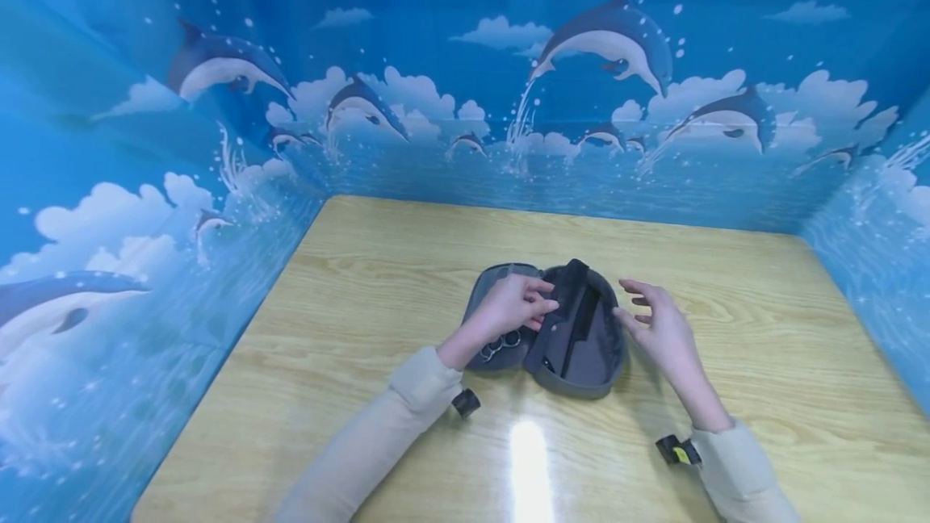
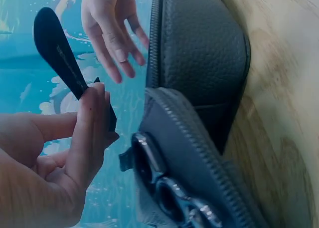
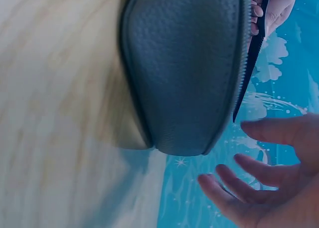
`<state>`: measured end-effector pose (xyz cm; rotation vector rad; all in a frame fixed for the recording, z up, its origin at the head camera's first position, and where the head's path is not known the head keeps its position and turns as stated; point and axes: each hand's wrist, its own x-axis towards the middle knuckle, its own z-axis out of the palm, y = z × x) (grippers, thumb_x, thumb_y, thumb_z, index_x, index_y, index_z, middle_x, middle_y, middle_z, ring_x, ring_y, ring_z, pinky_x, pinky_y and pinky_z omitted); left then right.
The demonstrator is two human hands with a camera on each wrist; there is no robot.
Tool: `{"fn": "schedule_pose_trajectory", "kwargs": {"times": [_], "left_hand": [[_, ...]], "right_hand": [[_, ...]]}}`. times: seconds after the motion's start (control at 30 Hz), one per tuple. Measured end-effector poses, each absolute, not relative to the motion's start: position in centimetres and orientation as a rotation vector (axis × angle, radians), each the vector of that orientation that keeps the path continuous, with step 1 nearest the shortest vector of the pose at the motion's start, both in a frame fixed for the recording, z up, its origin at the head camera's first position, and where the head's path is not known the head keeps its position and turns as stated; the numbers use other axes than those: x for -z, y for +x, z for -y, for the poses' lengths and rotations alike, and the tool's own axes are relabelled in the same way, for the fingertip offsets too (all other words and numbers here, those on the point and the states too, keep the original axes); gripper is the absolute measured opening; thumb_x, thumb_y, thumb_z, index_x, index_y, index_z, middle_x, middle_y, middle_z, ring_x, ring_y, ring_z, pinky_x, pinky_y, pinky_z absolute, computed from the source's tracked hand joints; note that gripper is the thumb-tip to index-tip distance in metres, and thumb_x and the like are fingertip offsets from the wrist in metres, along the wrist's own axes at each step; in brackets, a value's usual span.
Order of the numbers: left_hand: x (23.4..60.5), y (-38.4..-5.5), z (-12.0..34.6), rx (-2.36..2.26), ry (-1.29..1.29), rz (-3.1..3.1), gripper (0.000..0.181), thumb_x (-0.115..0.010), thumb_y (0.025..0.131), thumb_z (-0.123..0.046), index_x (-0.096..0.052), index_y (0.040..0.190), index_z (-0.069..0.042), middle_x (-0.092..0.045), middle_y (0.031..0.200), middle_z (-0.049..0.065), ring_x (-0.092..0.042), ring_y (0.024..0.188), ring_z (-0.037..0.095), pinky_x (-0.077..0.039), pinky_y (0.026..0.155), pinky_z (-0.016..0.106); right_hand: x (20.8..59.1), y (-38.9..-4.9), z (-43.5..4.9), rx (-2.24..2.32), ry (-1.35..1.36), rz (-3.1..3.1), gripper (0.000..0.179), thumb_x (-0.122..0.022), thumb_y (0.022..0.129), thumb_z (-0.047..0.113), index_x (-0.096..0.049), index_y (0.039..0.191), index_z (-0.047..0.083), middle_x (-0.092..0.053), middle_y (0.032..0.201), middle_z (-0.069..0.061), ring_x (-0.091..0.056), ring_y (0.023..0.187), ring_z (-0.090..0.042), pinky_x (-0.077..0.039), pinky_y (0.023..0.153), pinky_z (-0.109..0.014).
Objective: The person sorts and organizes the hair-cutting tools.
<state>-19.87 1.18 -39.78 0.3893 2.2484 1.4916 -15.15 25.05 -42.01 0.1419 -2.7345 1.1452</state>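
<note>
A dark grey zip case [image 1: 581, 384] lies unfolded on the table, its two halves side by side. My left hand [image 1: 512, 303] is over the case and pinches a flat black tool [image 2: 59, 48] between thumb and fingers. That tool has a rounded end with small lettering; its exact kind is unclear. Metal scissors [image 2: 167, 183], with finger rings showing, sit in the left half of the case. Just beyond the case's right edge is my right hand [image 1: 659, 329], fingers spread and loosely bent, holding nothing.
The case stands on a light wood-grain table [image 1: 407, 248]. Around the table hang blue sheets [image 1: 436, 176] printed with dolphins and clouds. A dark wrist camera [image 1: 466, 403] is worn at the left cuff, another camera [image 1: 677, 450] at the right.
</note>
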Motion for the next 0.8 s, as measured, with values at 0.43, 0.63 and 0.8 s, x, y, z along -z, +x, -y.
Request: {"fn": "schedule_pose_trajectory", "kwargs": {"times": [0.43, 0.63, 0.8], "left_hand": [[41.2, -20.2, -3.1, -1.362, 0.385, -2.209, 0.043, -0.067, 0.097, -0.004, -0.056, 0.137, 0.007, -0.073, 0.102, 0.015, -0.073, 0.077, 0.022, -0.06, 0.067, 0.023], [41.7, -20.4, -4.2, -1.317, 0.379, -2.237, 0.039, -0.068, 0.096, -0.004, -0.06, 0.133, 0.008, -0.074, 0.103, 0.015, -0.074, 0.077, 0.022, -0.061, 0.067, 0.024], [42.0, -20.6, -5.2, -1.118, 0.388, -2.414, 0.039, -0.071, 0.096, -0.011, -0.063, 0.132, 0.001, -0.075, 0.099, 0.009, -0.072, 0.065, 0.013, -0.059, 0.065, 0.021]], "right_hand": [[43.6, -15.4, -25.6, -1.066, 0.172, 2.958, 0.061, -0.063, 0.097, 0.005, -0.036, 0.149, -0.012, -0.048, 0.143, -0.036, -0.062, 0.115, -0.049, -0.041, 0.101, -0.068], [43.7, -15.4, -25.6, -1.04, 0.165, 2.965, 0.059, -0.062, 0.096, 0.003, -0.038, 0.148, -0.011, -0.044, 0.145, -0.036, -0.063, 0.113, -0.049, -0.043, 0.099, -0.068], [43.9, -15.4, -25.6, -1.06, 0.198, 2.946, 0.063, -0.067, 0.094, 0.005, -0.039, 0.148, -0.011, -0.046, 0.143, -0.036, -0.063, 0.112, -0.049, -0.046, 0.097, -0.066]]}}
